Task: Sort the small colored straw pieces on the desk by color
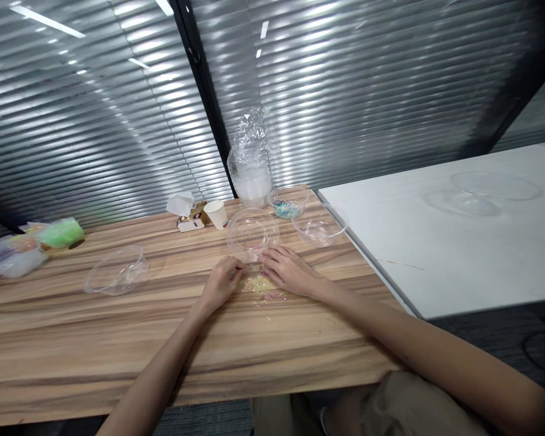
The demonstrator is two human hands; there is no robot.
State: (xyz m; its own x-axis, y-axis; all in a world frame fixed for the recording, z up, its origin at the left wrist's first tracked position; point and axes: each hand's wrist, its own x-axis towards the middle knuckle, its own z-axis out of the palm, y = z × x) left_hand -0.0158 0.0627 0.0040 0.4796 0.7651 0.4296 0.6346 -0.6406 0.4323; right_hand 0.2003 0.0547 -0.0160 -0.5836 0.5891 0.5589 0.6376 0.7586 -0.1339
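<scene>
Loose small yellow and pink bits (pixel 261 283) lie scattered on the wooden table between my two hands. My left hand (pixel 222 280) rests at their left edge, fingers curled in and pressed together; whatever may be in them is too small to make out. From the other side my right hand (pixel 291 272) reaches over the bits, its fingers stretched out and fingertips close to the near rim of a clear plastic bowl (pixel 253 227). A few pinkish bits show at that bowl's near side. Whether the right fingertips touch the rim, I cannot tell.
Behind stand a clear bowl with blue bits (pixel 288 203), another clear bowl (pixel 320 227), a bagged bowl stack (pixel 253 175), a paper cup (pixel 216 214) and a tissue box (pixel 191 219). A clear bowl (pixel 118 272) and colourful packets (pixel 31 245) lie left. A white table (pixel 454 254) adjoins right.
</scene>
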